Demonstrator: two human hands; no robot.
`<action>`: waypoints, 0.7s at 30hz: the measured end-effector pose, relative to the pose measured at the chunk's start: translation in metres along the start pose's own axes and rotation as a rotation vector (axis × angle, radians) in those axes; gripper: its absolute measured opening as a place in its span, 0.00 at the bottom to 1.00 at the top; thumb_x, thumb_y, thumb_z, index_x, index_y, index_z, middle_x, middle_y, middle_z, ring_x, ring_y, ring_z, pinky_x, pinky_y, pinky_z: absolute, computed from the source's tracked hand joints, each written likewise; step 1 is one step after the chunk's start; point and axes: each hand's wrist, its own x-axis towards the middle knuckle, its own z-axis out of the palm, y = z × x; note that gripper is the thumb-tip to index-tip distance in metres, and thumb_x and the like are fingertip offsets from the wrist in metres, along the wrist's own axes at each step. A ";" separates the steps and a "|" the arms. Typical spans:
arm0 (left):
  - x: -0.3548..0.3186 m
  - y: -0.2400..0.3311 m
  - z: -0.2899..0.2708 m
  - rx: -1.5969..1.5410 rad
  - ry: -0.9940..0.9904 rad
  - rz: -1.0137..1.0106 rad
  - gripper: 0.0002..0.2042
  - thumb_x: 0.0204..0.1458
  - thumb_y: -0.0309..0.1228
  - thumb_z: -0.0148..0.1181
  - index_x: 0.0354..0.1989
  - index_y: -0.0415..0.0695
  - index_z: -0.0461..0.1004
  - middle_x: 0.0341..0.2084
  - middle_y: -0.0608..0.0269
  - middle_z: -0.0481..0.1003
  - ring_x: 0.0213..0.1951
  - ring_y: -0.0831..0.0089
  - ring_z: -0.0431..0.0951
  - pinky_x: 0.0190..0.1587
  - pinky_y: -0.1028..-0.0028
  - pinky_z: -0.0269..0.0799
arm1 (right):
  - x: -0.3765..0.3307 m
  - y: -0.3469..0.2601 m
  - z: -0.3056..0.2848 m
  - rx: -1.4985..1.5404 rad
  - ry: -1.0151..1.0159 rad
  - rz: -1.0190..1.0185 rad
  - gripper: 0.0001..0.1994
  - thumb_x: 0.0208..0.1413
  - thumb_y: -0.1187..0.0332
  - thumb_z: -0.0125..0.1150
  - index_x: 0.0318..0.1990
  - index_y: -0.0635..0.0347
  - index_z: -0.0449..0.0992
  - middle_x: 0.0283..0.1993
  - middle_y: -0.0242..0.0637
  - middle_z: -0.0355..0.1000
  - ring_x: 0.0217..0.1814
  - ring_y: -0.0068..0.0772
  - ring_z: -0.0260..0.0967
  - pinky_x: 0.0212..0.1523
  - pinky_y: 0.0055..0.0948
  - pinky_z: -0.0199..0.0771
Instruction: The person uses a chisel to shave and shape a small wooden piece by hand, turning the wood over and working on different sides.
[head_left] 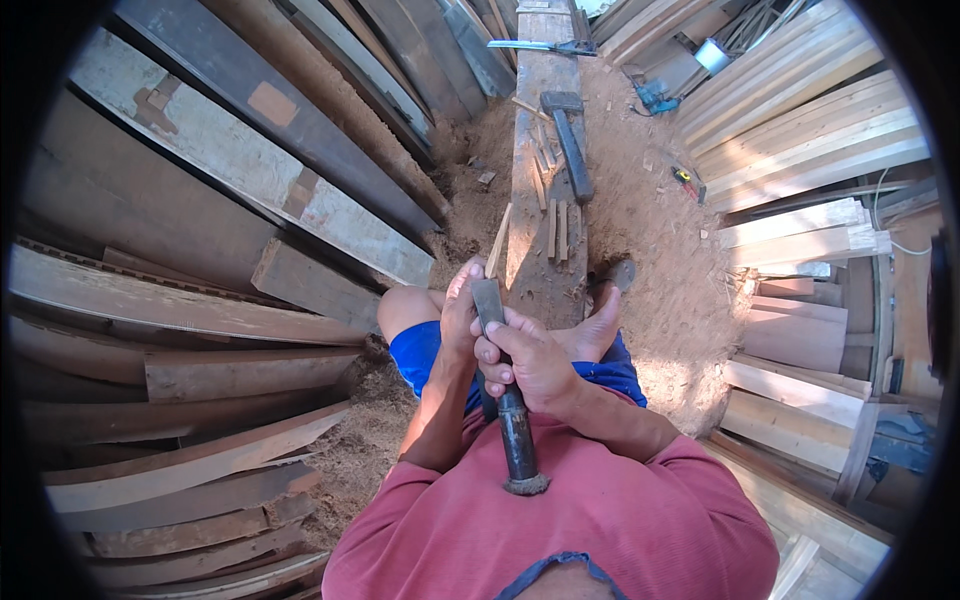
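My right hand (pixel 527 358) is wrapped round a wood chisel (pixel 518 437), gripping it where the blade runs into the dark handle. The handle's worn end lies toward my chest, and the wide steel blade points away from me. My left hand (pixel 462 308) pinches a slim wooden stick (pixel 498 240), whose pale, tapered end sticks out past the fingers. The chisel's blade tip lies right beside the stick; whether they touch I cannot tell. On the plank (pixel 530 190) ahead rest a hammer (pixel 568 145) with a dark handle and two short wooden sticks (pixel 557 230).
Sawdust covers the ground around the plank. A handsaw (pixel 545 46) lies across its far end. Stacked boards lean at the left (pixel 200 310) and right (pixel 800 120). A blue power tool (pixel 655 97) and a small yellow-and-black tool (pixel 686 182) lie at the right. My bare foot (pixel 600 322) is beside the plank.
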 end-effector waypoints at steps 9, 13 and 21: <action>-0.033 0.022 0.012 0.523 0.002 0.222 0.16 0.67 0.40 0.41 0.38 0.41 0.71 0.19 0.73 0.67 0.24 0.85 0.64 0.26 0.79 0.62 | -0.019 -0.001 0.011 -0.126 0.007 -0.100 0.08 0.66 0.66 0.43 0.43 0.60 0.66 0.24 0.25 0.58 0.16 0.13 0.52 0.18 0.20 0.62; -0.046 0.015 0.012 0.487 0.051 0.190 0.16 0.67 0.40 0.41 0.36 0.41 0.71 0.19 0.72 0.67 0.24 0.85 0.64 0.25 0.78 0.61 | -0.027 -0.007 0.011 -0.153 0.025 -0.226 0.08 0.67 0.66 0.41 0.44 0.60 0.64 0.23 0.26 0.58 0.15 0.13 0.51 0.17 0.18 0.61; -0.068 -0.001 -0.005 0.286 0.018 -0.154 0.18 0.67 0.41 0.43 0.30 0.43 0.71 0.16 0.69 0.67 0.18 0.83 0.61 0.20 0.80 0.56 | -0.032 -0.035 -0.005 -0.082 0.107 -0.336 0.07 0.66 0.65 0.45 0.44 0.57 0.64 0.26 0.27 0.59 0.17 0.14 0.52 0.20 0.21 0.63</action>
